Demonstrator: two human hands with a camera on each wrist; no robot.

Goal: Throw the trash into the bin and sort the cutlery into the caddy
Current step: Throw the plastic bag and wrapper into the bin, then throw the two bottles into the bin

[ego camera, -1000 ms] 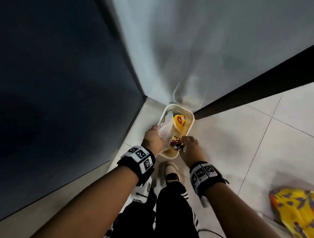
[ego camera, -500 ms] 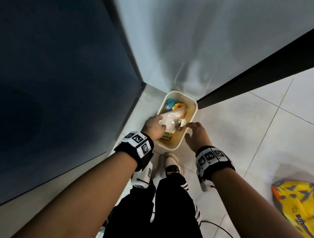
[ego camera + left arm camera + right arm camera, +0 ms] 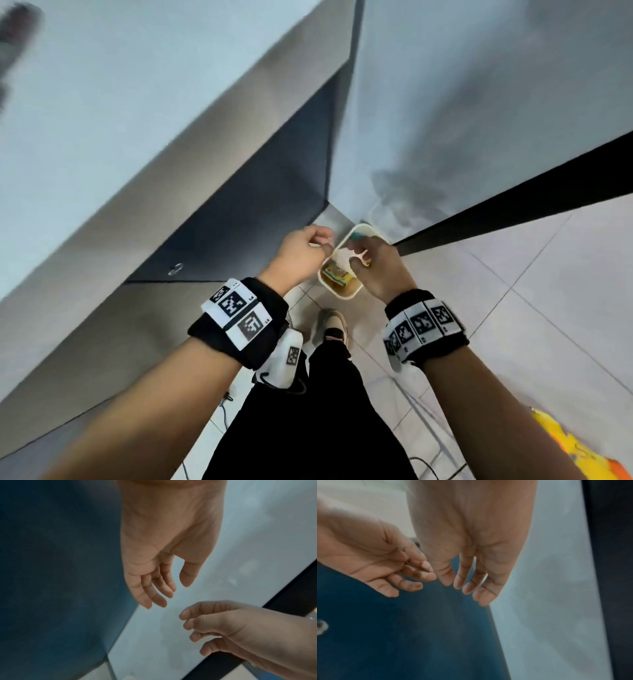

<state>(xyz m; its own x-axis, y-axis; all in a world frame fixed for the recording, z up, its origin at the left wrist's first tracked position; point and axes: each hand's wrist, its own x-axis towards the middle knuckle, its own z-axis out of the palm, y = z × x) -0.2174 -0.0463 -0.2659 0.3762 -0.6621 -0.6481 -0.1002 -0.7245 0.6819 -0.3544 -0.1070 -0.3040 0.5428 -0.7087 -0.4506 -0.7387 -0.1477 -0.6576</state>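
Note:
A small cream bin [image 3: 342,295] stands on the floor in the corner, with yellow wrappers [image 3: 337,274] and white crumpled trash [image 3: 342,256] inside. Both hands hover just above it. My left hand [image 3: 322,241] is over the bin's left rim; in the left wrist view its fingers [image 3: 154,599] hang straight and relaxed and hold nothing. My right hand [image 3: 359,251] is over the bin's right side, and its fingers [image 3: 458,582] are also loose and empty. No cutlery or caddy is in view.
A dark blue cabinet front [image 3: 260,219] rises on the left under a grey counter edge. A pale wall with a black baseboard [image 3: 513,209] stands behind the bin. My shoe [image 3: 332,325] is on the tiled floor just before it, and a yellow bag [image 3: 575,448] lies at the lower right.
The white trash my left hand held has dropped into the bin. Both hands have let go and lifted slightly, and the head view has risen.

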